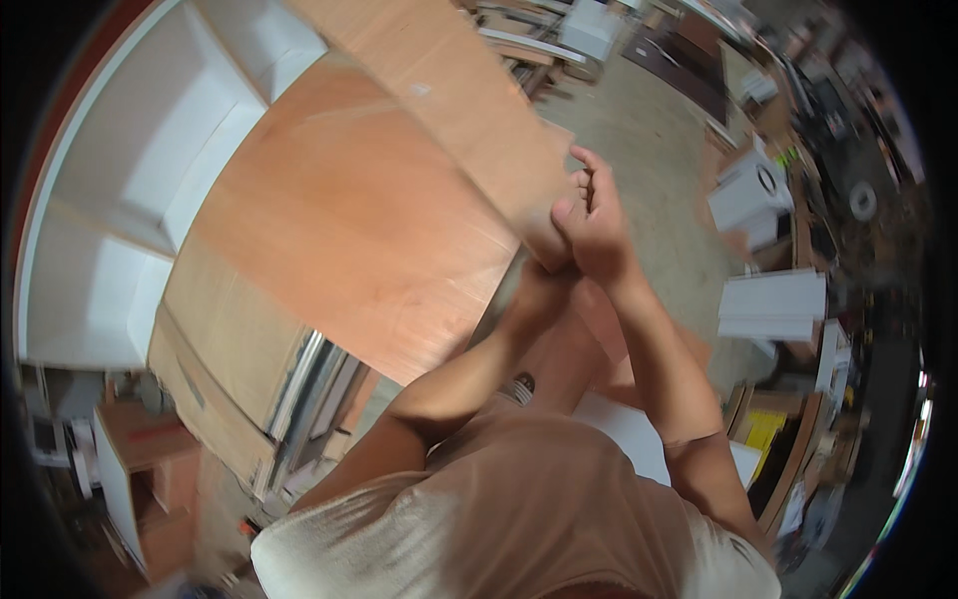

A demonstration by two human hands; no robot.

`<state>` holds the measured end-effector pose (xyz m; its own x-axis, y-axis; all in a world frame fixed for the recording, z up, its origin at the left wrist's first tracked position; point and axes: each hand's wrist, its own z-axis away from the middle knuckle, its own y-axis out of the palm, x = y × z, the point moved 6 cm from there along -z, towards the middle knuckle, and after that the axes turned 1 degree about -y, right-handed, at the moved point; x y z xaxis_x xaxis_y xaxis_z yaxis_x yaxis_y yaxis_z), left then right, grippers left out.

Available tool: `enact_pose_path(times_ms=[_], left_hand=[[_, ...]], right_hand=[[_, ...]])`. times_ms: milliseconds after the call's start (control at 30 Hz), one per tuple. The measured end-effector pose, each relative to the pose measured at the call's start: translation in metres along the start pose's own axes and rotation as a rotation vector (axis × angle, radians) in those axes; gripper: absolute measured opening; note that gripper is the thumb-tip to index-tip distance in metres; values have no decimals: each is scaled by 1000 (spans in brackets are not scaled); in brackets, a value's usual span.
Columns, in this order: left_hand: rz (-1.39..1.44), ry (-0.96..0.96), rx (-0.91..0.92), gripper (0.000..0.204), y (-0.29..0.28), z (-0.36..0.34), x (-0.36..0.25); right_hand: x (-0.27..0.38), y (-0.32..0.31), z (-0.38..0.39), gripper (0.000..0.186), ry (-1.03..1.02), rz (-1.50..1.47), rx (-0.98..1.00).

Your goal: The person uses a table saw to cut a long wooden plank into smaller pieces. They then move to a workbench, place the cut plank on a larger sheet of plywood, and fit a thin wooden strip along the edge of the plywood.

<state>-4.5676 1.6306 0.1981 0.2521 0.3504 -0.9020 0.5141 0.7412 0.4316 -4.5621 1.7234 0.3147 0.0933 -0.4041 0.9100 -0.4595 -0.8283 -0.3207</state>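
Note:
A long, pale brown plywood board (449, 95) slants from the upper left toward me, blurred by motion. My right hand (597, 220) is closed at its near right edge, fingers curled and thumb on the near end. Close below it, my left hand (545, 248) grips the board's near corner; its fingers are mostly hidden and smeared. Under and left of the board lies a wide reddish-brown plywood sheet (349, 220), which neither hand touches.
A white cabinet carcass (130, 150) with compartments stands at the left. More panels (239, 339) lean below the sheet. A brown wooden cabinet (150, 469) is at lower left. White boxes (773, 304), a dark panel (679, 70) and scrap wood line the concrete floor (659, 170) to the right.

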Motion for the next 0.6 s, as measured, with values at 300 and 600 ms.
enact_pose_path(times_ms=[300,600], left_hand=[[776,-66,-444,37,-127,-81,53],[1167,-160,-619,69,-144,-99,137]], right_hand=[[-164,9,-14,122,-78,1084,637],[-266,11,-101,101,-127,978,919]])
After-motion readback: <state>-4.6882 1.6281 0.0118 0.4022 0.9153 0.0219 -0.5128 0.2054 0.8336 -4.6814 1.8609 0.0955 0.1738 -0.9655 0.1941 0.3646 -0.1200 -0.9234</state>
